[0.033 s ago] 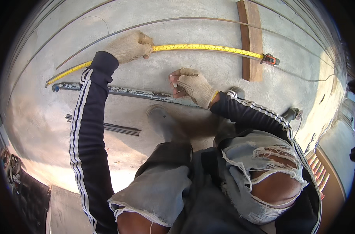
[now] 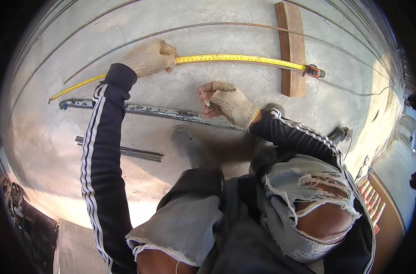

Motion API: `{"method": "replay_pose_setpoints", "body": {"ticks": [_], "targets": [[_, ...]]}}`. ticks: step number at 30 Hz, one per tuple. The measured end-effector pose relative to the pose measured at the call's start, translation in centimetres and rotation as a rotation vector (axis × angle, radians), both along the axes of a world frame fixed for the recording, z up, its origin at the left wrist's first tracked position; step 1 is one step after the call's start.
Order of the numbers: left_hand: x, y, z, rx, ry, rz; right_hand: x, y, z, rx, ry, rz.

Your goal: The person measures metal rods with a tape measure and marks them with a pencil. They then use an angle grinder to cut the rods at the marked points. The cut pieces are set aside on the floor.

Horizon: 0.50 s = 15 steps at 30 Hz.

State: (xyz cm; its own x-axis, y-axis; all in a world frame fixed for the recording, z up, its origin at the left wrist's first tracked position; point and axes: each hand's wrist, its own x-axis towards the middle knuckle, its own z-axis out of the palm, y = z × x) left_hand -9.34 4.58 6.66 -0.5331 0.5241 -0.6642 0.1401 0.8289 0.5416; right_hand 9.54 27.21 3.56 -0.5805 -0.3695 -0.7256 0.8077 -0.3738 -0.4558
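Note:
My left hand (image 2: 148,58), in a knitted fingerless glove, is closed round the yellow blade of a tape measure (image 2: 226,58). The blade runs out past both sides of this hand. At its right end the orange and black tape case (image 2: 314,71) rests by a wooden block (image 2: 292,50). My right hand (image 2: 228,102), gloved the same way, pinches a small white piece (image 2: 206,102) that looks like chalk. This hand hovers over or rests by a metal bar with flaking paint (image 2: 164,111); contact cannot be made out.
A long thin rod (image 2: 208,24) crosses the wooden block, and more rods (image 2: 71,35) lie beyond it on the concrete floor (image 2: 171,93). Several short dark rods (image 2: 141,154) lie at the left. My boot (image 2: 185,141) stands just below the metal bar.
The view has shifted a little. The free left end of the tape has slid slightly left. Both hands keep their grip and almost the same places.

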Motion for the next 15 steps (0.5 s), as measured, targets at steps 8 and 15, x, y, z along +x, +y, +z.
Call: {"method": "replay_pose_setpoints", "body": {"ticks": [8,15], "targets": [[-0.6,0.5,-0.4,-0.02,-0.02,-0.031,-3.4,22.4,3.5,0.821,0.668,-0.042],[-0.7,0.4,-0.3,0.0,-0.073,0.01,-4.6,33.2,4.3,1.425,0.685,0.975]]}}
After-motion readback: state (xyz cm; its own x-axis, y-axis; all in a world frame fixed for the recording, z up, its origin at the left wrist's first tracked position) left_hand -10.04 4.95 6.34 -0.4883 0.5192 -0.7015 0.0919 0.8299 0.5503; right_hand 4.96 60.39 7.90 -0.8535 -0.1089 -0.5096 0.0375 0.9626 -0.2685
